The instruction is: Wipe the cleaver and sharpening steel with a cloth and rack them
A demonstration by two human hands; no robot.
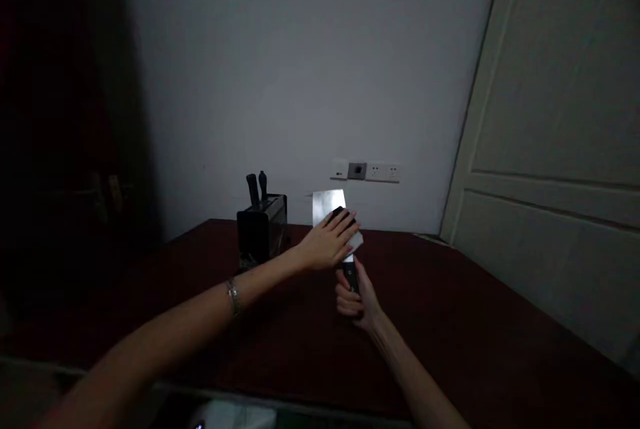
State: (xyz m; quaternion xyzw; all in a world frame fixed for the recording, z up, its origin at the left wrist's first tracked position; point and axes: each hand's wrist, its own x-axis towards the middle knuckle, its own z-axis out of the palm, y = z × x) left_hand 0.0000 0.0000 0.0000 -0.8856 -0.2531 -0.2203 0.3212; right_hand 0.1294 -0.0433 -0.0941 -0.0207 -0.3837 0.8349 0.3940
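A kitchen cleaver (327, 203) is held up over the table with its broad, shiny blade pointing upward. Its black handle is wrapped by the fingers of my right hand (361, 299). Across the lower part of the blade lies my left hand (330, 240), pressing a small black-and-white pad (357, 242) to the metal. The pad's exact kind is unclear, since my fingers cover much of it. They also hide part of the blade. A bracelet (233, 295) circles my left wrist.
Left of the cleaver, a dark knife block (253, 237) with two black-handled tools stands on the dark red table (300, 342). Sockets (383, 172) line the wall behind. A pale panelled door (550, 149) is at the right. Something whitish (240, 413) lies below the table's near edge.
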